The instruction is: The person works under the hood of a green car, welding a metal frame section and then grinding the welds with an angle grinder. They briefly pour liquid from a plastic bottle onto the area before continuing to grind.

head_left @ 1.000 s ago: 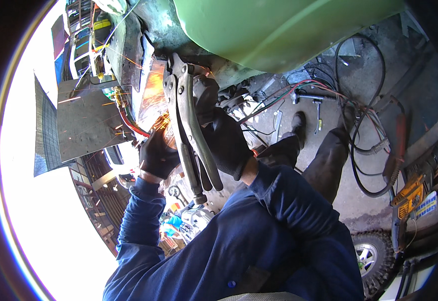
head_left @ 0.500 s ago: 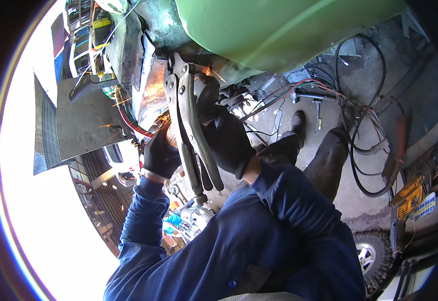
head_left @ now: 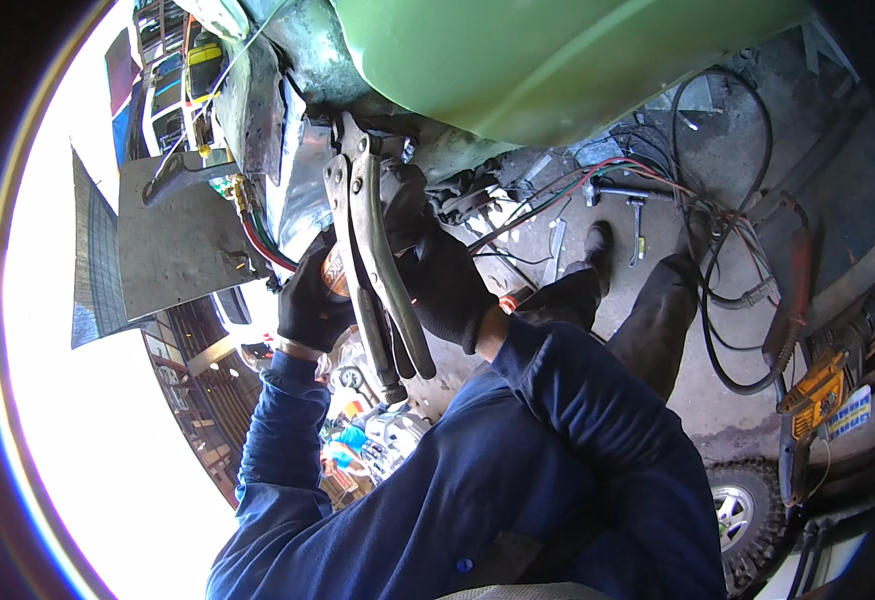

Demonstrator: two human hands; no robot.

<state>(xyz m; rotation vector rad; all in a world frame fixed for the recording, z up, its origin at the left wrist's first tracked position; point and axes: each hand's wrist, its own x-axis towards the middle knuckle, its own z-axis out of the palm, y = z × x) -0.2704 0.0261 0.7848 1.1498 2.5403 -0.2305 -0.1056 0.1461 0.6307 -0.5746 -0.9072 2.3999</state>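
Note:
Large metal locking pliers (head_left: 372, 235) hang in front of my hands, jaws up by the edge of a green-painted panel (head_left: 517, 65) and handles pointing down. My left hand (head_left: 312, 303), in a black glove, is closed behind the pliers beside a brownish, shiny patch; what it grips is mostly hidden. To the right of the pliers, my right hand (head_left: 447, 283), also gloved, is closed around a dark tool with a rounded end (head_left: 403, 192). The pliers cover most of this tool. Bare bent sheet metal (head_left: 302, 180) lies just beyond my left hand.
Red and green hoses (head_left: 260, 240) run beside my left hand from a brass fitting. A flat metal sheet (head_left: 182, 245) stands at the left. On the floor to the right are a hammer (head_left: 637, 215), looped black cable (head_left: 765, 130), a yellow power tool (head_left: 812, 405) and a wheel (head_left: 742, 520).
Orange sparks flew around the sheet metal and my left hand earlier; none show now. Both hands, the pliers and the panel have shifted slightly left in view.

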